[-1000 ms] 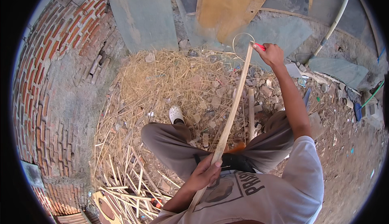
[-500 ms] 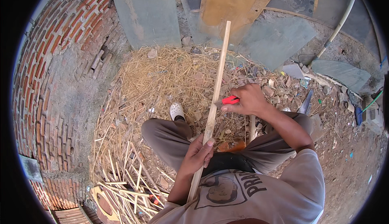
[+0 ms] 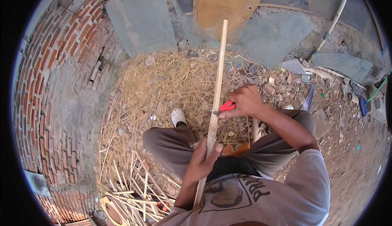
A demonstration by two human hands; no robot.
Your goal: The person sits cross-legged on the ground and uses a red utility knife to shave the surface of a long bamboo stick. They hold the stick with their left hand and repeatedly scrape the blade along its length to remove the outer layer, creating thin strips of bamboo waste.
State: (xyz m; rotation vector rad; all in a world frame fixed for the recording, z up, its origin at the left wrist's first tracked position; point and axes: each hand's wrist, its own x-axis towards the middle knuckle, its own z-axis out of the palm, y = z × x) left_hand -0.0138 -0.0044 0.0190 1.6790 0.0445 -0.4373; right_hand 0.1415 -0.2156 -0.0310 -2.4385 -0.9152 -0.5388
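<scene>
A long pale wooden strip [image 3: 219, 71] runs up from my lap and away from me, tilted slightly to the right at its far end. Near its lower part, my left hand [image 3: 201, 162] grips it between thumb and fingers. My right hand [image 3: 246, 100] is closed around a knife with a red handle [image 3: 228, 106]. The short blade rests against the right side of the strip, a little beyond my left hand. Most of the blade is hidden by the handle and my fingers. The strip's near end lies against my shirt.
Thin wooden sticks [image 3: 139, 199] lie piled at lower left beside a flat cut-out board [image 3: 107, 209]. Straw and shavings [image 3: 159, 79] cover the ground. Grey slabs [image 3: 141, 17] and a brown board [image 3: 228, 5] stand at the back; a brick wall [image 3: 53, 115] is at left.
The knife has slid a short way down the strip toward my left hand. My left thumb sticks out more from the strip. The whole view has shifted slightly.
</scene>
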